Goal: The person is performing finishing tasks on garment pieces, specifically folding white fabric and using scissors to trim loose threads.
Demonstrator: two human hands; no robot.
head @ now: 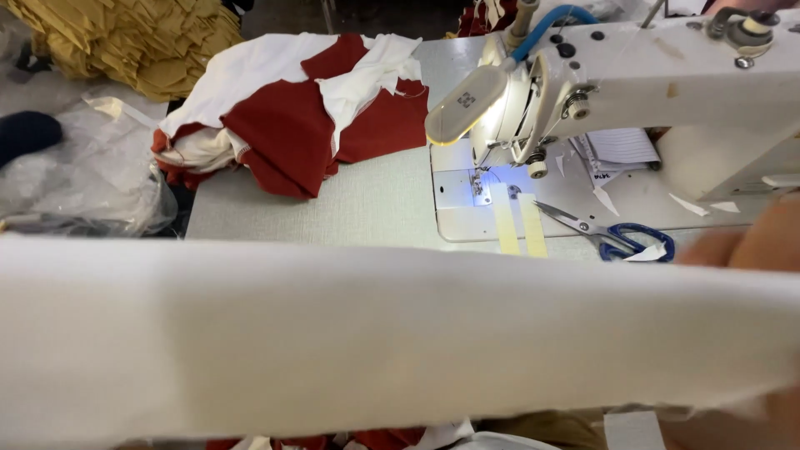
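A wide band of white fabric (375, 333) stretches across the whole lower half of the head view, held up close to the camera and blurred. My right hand (754, 246) shows at the right edge, blurred, gripping the fabric's right end. My left hand is out of sight, past the left edge or behind the cloth. Behind the fabric stands a white sewing machine (633, 75) with its lamp lit over the needle plate (479, 187).
A heap of red and white fabric pieces (300, 108) lies on the grey table (333, 208) at the back left. Blue-handled scissors (612, 237) and two yellowish strips (518, 225) lie by the machine. Mustard cloth (125, 37) and clear plastic bags (75, 175) sit at the left.
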